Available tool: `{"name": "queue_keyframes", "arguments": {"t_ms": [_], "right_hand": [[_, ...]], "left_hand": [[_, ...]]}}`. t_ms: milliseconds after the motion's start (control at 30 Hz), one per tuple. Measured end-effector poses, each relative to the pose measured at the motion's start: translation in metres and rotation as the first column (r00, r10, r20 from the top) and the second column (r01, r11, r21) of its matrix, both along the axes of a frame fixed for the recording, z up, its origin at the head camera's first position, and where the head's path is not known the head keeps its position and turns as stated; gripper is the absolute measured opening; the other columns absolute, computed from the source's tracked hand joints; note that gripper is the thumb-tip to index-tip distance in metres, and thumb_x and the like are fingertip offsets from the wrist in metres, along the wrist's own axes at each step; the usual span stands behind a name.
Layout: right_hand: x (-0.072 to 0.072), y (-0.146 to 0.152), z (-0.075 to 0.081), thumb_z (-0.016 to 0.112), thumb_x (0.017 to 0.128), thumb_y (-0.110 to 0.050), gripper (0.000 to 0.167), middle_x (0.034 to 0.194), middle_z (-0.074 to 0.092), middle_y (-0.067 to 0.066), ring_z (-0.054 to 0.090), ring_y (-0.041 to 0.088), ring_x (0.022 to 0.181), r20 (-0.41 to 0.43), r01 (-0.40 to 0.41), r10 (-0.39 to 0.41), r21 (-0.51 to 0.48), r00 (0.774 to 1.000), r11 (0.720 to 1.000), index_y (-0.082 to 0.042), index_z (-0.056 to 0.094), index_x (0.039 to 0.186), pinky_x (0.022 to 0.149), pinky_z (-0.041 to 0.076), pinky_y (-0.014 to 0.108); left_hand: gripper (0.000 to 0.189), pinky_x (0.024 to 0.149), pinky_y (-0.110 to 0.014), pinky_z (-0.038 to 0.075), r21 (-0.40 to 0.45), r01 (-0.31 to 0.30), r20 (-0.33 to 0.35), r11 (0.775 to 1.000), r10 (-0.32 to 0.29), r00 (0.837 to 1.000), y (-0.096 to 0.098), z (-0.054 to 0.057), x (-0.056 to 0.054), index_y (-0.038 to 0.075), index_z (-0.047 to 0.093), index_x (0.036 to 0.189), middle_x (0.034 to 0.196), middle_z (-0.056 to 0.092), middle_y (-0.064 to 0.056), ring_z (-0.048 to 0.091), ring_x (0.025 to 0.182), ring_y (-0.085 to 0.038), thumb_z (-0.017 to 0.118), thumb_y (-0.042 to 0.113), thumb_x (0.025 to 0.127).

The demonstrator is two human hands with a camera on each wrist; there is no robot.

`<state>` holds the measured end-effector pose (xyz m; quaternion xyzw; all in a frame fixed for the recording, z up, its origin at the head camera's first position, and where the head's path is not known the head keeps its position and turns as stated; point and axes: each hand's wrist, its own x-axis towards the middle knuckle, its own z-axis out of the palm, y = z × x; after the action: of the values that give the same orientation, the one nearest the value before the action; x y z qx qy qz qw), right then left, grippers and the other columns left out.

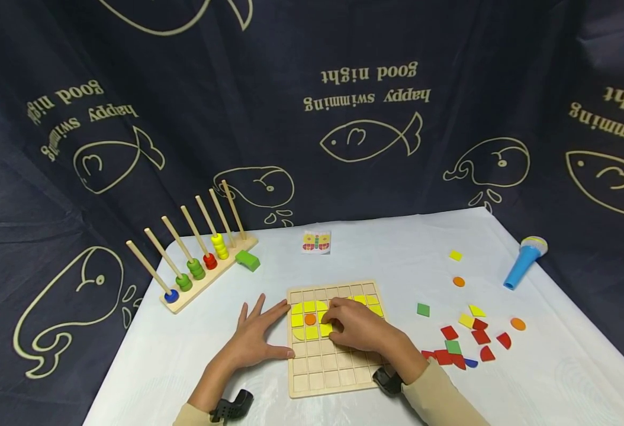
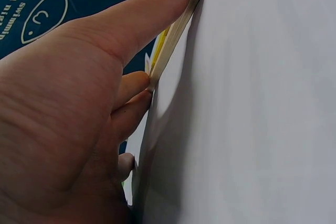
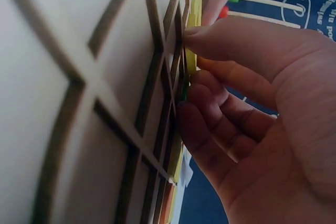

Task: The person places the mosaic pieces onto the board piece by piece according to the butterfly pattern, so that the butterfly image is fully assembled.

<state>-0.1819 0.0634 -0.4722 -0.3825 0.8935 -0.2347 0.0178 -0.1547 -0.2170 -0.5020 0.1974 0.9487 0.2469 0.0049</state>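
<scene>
Fabric (image 1: 280, 83) printed with fish and whales hangs behind your white surface (image 1: 397, 254), where a bead rack (image 1: 213, 277) with upright pegs stands to the left. The wooden grid board (image 1: 315, 363) lies flat in front of you, its visible lower rows bare. Both your hands are at it: the left hand (image 1: 253, 340) is spread, thumb and fingertips against the board's left edge, while the right hand (image 1: 357, 325) curls over the upper middle, thumb and finger pinching a yellow tile (image 1: 326, 329); whether that piece is fully seated, you can't tell. A blue toy microphone (image 1: 525, 263) lies far right, and a butterfly pattern card (image 1: 316, 242) lies beyond the board. Judged against that card, the upper yellow part is well along: the left group looks nearly complete around its orange disc (image 1: 310, 319), while your hand partly covers the right group. The red lower part seems left to do, since red tiles (image 1: 481, 336) lie loose to the right, with green tiles (image 1: 423, 309) near them.
</scene>
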Motion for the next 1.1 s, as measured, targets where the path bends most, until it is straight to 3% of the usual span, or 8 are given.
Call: {"name": "queue_keyframes", "arguments": {"t_ms": [233,533,1100], "right_hand": [[-0.0002,-0.0007,-0.0011,0.074,0.079,-0.018,0.025,0.092,0.055,-0.011,0.048,0.006,0.073,0.043,0.009,-0.008,-0.011,0.999,1.000,-0.014,0.075,0.104,0.066,0.044,0.021],[-0.0003,0.0009,-0.0016,0.074,0.079,-0.018,0.017,0.085,0.052,-0.007,0.045,0.006,0.069,0.033,0.005,-0.004,-0.017,0.999,1.000,-0.015,0.074,0.097,0.063,0.042,0.022],[-0.0008,0.0009,-0.0036,0.075,0.079,-0.019,0.018,0.084,0.051,-0.009,0.045,0.007,0.069,0.047,0.007,-0.007,-0.016,0.999,1.000,-0.016,0.074,0.097,0.064,0.041,0.024]], "left_hand": [[0.099,0.108,-0.062,-0.008,-0.004,0.002,-0.001,1.000,-0.002,1.000,0.0001,0.0000,0.0001,0.025,0.043,0.147,0.152,0.035,0.008,0.005,0.144,-0.037,0.074,0.070,0.064],[0.100,0.108,-0.062,-0.007,-0.009,0.001,-0.007,1.000,-0.001,1.000,-0.0005,-0.0019,-0.0015,0.026,0.043,0.147,0.151,0.035,0.010,0.006,0.144,-0.036,0.073,0.072,0.063],[0.099,0.108,-0.064,-0.006,0.000,0.000,-0.011,1.000,0.000,1.000,0.0004,0.0007,-0.0003,0.025,0.045,0.146,0.150,0.038,0.007,0.008,0.143,-0.038,0.074,0.070,0.063]]}}
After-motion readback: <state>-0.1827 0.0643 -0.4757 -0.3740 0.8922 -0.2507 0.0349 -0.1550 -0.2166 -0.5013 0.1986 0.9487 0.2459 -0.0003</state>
